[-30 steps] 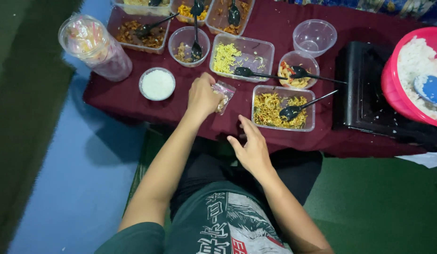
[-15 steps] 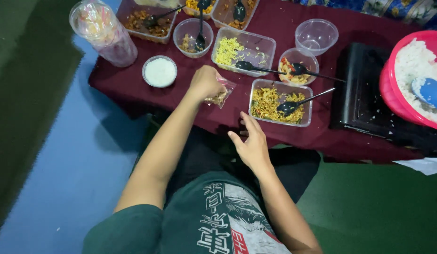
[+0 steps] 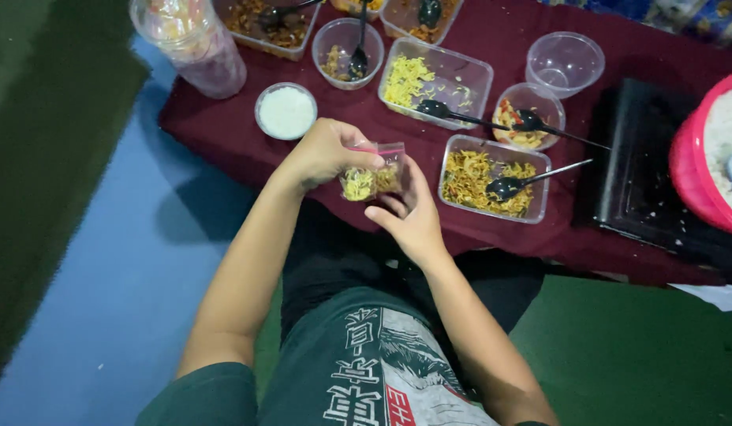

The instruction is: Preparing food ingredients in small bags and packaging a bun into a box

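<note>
Head view: I note that the left hand point(image 3: 323, 152) has drawn back from the table to its near edge, and the right hand point(image 3: 413, 213), a second ago idle and open below that edge, has come up to meet it. Both hands are now closed on the small clear zip bag point(image 3: 371, 181), which holds yellow shreds and brown bits and hangs just off the near edge, above the lap. I judge filling to be over and closing or handling of the bag to be in hand.

Packages: a clear rectangular tub of fried noodles point(image 3: 492, 173) with a black spoon sits at the near edge; a tub of yellow shreds point(image 3: 433, 83) behind it; a round white-filled cup point(image 3: 285, 111) toward the left edge; a red rice basin point(image 3: 709, 150) at the right edge.
</note>
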